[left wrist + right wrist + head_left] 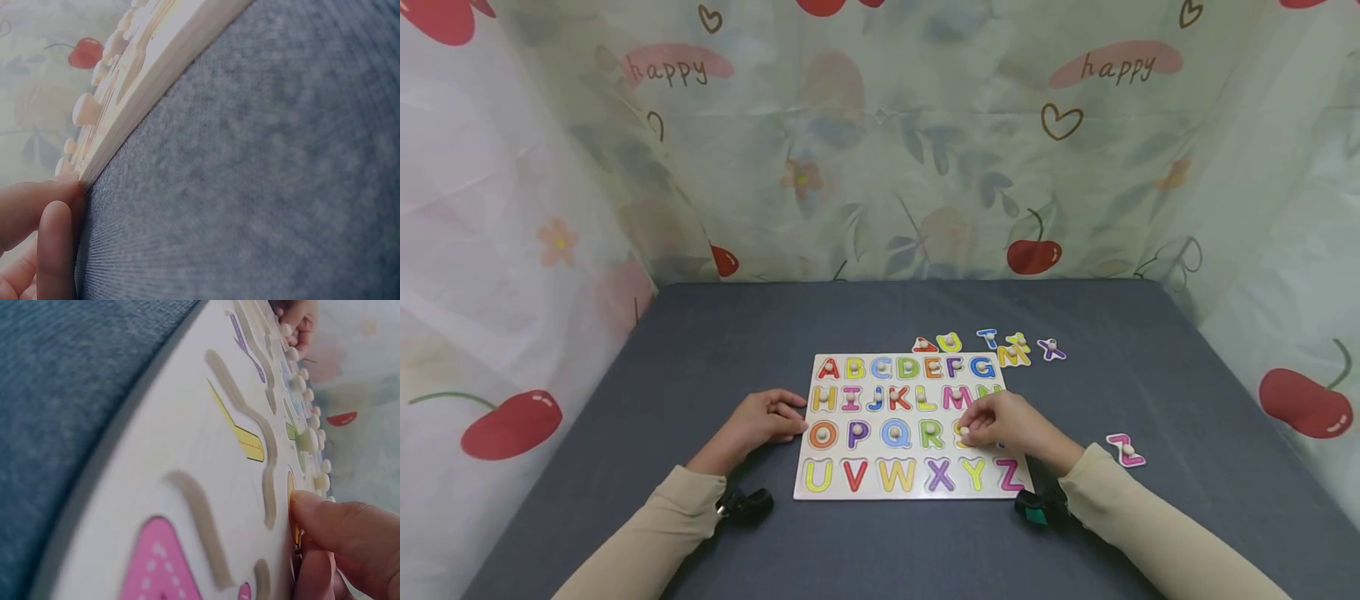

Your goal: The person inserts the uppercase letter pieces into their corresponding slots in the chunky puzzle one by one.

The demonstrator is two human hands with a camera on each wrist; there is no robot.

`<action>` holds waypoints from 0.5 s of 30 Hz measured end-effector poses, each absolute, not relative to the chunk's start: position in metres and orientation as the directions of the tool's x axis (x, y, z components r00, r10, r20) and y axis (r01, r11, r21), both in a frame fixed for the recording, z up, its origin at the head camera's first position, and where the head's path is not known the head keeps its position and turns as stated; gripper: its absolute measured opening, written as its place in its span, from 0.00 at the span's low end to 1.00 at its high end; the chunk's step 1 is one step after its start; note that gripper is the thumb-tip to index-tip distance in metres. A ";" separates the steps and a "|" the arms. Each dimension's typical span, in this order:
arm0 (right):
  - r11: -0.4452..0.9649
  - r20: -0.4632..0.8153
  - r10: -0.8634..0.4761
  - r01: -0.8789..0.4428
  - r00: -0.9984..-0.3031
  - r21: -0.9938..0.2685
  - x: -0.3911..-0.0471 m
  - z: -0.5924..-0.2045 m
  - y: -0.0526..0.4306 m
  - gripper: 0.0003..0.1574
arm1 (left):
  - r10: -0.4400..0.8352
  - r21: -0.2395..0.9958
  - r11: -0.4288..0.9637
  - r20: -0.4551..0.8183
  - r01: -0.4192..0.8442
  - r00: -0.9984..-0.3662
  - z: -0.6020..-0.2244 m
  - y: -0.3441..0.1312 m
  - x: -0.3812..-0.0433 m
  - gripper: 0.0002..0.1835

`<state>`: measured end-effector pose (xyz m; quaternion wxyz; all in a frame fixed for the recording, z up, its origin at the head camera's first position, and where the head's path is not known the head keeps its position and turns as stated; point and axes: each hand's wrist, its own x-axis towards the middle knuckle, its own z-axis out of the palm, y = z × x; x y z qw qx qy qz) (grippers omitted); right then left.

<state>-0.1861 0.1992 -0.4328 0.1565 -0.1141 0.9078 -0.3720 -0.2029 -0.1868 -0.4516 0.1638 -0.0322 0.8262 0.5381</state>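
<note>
A white wooden alphabet puzzle board [910,497] lies flat on the dark cloth. Its upper rows hold knobbed letter pieces, such as the R piece [931,433]; the bottom-row recesses, U to Z, show no knobs. My right hand [1011,425] pinches the yellow letter S piece [959,435] at its place in the third row, thumb and fingertips about it; the hand partly covers that piece and the recess beside it. My left hand [769,418] touches the board's left edge with its fingertips. In the left wrist view, fingers [56,240] meet the board's side.
Behind the board lie loose letters: a red piece [923,344], a yellow U [949,342], a blue T [988,337], two overlapping yellow pieces [1013,357] and a purple X [1051,349]. A pink Z [1125,450] lies to the right. Patterned curtains [880,167] surround the table.
</note>
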 end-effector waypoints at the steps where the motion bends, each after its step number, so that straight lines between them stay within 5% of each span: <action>1: 0.697 -0.206 -0.326 -0.087 -0.923 -0.712 -0.187 -0.433 0.199 0.08 | 0.125 0.878 0.421 -0.305 -0.228 -0.944 -0.452 -0.187 -0.203 0.24; 15: 0.698 -0.251 -0.345 -0.069 -0.904 -0.712 -0.187 -0.426 0.197 0.09 | 0.123 0.880 0.418 -0.298 -0.223 -0.947 -0.454 -0.187 -0.204 0.24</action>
